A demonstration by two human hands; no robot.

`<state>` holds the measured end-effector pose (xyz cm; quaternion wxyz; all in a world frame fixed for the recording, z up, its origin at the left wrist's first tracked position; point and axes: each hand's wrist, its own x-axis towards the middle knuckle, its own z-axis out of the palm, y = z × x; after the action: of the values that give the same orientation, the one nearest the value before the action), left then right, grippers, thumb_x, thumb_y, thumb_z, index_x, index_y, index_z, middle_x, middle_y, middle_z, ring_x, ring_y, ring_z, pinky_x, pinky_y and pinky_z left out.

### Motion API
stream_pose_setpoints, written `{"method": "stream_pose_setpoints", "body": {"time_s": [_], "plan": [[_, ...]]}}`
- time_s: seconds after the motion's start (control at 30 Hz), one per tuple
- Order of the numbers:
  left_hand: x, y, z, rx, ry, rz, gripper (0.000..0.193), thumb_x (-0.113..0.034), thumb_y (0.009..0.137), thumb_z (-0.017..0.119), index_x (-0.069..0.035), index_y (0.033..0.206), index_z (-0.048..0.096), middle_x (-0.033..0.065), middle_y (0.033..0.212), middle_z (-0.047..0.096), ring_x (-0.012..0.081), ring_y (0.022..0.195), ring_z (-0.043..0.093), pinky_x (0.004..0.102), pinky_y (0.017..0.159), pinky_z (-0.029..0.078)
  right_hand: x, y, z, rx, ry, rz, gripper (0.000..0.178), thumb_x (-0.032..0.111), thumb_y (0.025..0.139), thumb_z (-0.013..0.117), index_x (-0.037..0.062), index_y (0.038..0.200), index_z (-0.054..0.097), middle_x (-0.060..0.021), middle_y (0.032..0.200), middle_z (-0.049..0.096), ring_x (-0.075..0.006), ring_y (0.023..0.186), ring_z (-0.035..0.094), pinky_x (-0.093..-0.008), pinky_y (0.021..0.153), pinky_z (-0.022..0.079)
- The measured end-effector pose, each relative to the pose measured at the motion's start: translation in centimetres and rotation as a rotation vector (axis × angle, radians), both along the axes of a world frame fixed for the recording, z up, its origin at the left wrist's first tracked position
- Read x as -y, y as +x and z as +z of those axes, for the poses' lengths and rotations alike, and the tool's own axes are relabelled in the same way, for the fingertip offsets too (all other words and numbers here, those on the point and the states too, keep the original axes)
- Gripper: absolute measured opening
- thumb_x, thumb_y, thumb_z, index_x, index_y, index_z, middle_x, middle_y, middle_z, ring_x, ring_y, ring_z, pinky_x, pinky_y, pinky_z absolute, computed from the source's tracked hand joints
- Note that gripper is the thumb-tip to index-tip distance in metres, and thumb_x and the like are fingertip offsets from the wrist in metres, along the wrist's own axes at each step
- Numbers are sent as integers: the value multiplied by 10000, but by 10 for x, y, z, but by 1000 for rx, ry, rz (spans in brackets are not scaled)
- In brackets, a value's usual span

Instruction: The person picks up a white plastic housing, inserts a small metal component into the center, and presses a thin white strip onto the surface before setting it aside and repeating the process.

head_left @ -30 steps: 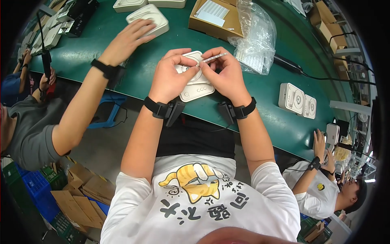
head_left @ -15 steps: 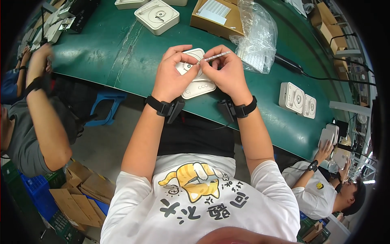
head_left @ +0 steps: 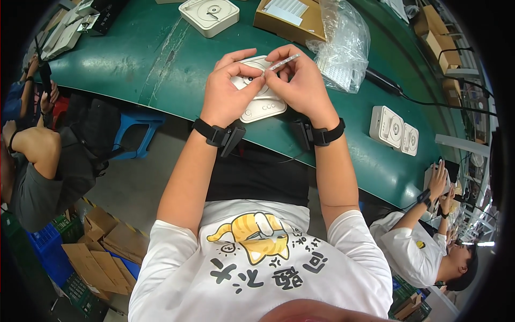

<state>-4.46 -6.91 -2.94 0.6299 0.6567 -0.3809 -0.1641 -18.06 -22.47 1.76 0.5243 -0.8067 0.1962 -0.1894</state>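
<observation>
Both hands' fingers (head_left: 256, 75) pinch a thin strip (head_left: 284, 60) above the table's near edge (head_left: 343, 161).

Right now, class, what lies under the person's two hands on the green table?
A flat white device lies beneath the left hand and right hand; its upper part is covered. The fingers pinch a thin white strip.

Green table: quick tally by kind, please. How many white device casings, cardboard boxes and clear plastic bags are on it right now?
White device casings: 4, one under the hands, one at the far edge, two on the right
Cardboard boxes: 1
Clear plastic bags: 1
Total: 6
</observation>
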Motion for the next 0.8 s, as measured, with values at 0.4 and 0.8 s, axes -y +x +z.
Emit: {"method": "stream_pose_setpoints", "body": {"time_s": [0.4,0.8], "plan": [[-3,1,-3,12,9,12,119,-99,895,931,-87,1012,909,143,1592,751,328,1461,696,452,1216,558,5,4,-16,13,53,36,207,126,1005,861,75,1068,671,80,914,658,9,744,507,-210,659,423],[-1,-13,5,261,142,181,158,-145,915,902,-72,1055,900,201,1568,741,341,1447,726,465,1172,587,9,-1,-32,157,135,80,244,20,1022,839,89,994,606,9,1031,780,-17,779,510,-225,719,474]]}}
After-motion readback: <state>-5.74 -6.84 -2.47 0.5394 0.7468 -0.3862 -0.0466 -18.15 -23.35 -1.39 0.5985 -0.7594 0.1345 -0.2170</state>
